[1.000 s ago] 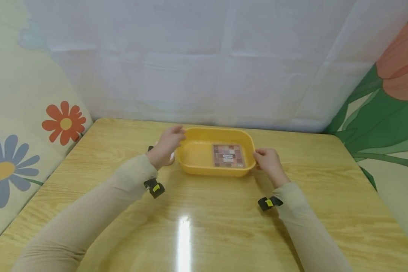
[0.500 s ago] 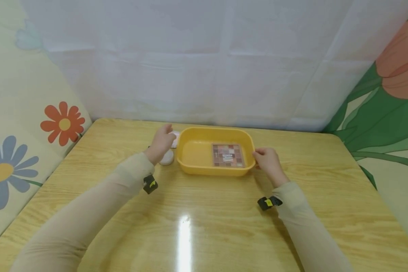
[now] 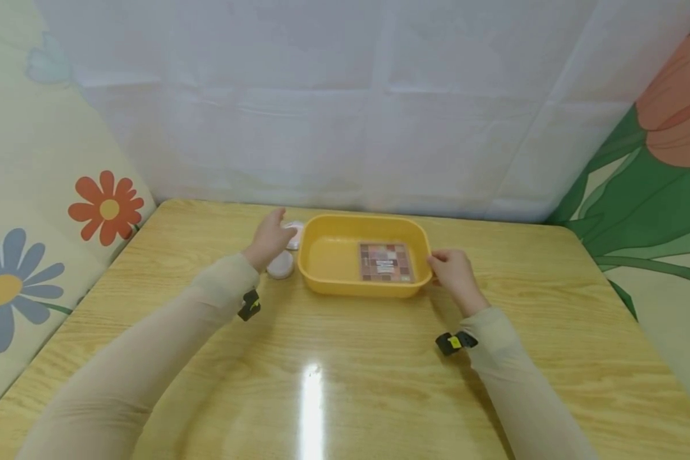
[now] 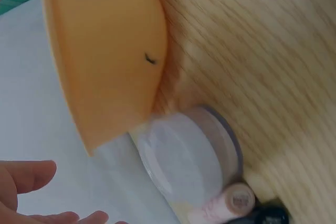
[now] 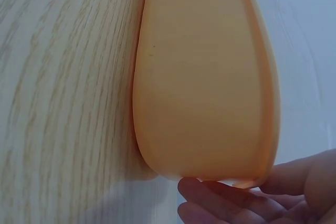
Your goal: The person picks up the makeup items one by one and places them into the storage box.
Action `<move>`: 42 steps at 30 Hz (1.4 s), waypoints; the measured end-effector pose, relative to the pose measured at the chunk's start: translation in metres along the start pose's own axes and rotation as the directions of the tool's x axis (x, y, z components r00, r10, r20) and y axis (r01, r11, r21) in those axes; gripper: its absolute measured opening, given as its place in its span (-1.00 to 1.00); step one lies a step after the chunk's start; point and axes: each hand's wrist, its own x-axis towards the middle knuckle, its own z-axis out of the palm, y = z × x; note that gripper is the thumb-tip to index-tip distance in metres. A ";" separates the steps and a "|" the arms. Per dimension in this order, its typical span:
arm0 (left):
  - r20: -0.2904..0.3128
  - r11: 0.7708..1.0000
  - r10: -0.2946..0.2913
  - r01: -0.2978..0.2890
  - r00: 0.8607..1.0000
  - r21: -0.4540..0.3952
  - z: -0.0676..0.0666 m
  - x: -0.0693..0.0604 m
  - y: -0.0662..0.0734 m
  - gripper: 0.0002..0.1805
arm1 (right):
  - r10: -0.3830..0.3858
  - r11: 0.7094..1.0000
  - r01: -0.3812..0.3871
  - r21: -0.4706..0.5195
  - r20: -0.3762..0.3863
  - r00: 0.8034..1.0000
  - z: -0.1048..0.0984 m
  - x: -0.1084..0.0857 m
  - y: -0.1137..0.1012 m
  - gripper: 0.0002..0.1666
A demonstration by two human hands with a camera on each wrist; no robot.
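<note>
A yellow plastic basin [image 3: 333, 289] stands on the table, with a flat square palette [image 3: 387, 262] patterned in brown and pink tiles lying in its right half. My right hand [image 3: 454, 275] pinches the basin's right end wall, thumb on one side and fingers on the other. Left of the basin, my left hand [image 3: 269, 241] hovers over small items with its fingers extended, holding nothing. A round white-topped container [image 3: 280, 264] lies beside that hand, and a second pale item [image 3: 294, 235] is partly hidden behind its thumb.
In the left wrist view, a small pinkish tube [image 4: 239, 200] and a black-ended item [image 4: 270, 213] lie against a round clear-sided container [image 4: 184, 150]. A white cloth [image 3: 345, 115] hangs behind the table's far edge, with flower-painted panels [image 3: 11, 160] at the sides.
My left hand has drawn left, away from the basin's left rim, uncovering the round container and the pale item. My right hand and the basin have stayed in place.
</note>
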 end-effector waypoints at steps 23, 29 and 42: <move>0.114 0.875 0.032 -0.083 0.993 0.478 0.002 0.036 -0.023 -0.32 | 0.028 1.000 -0.028 -0.004 0.001 1.000 -0.001 -0.003 -0.006 -0.57; 0.128 0.859 -0.008 -0.059 0.992 0.509 0.003 0.044 -0.026 -0.34 | 0.043 0.999 -0.043 -0.008 -0.002 0.999 0.001 0.000 -0.003 -0.56; 0.159 0.770 -0.079 -0.042 0.984 0.637 0.003 0.056 -0.029 -0.29 | 0.033 0.999 -0.033 0.003 -0.010 0.999 0.002 -0.001 -0.003 -0.57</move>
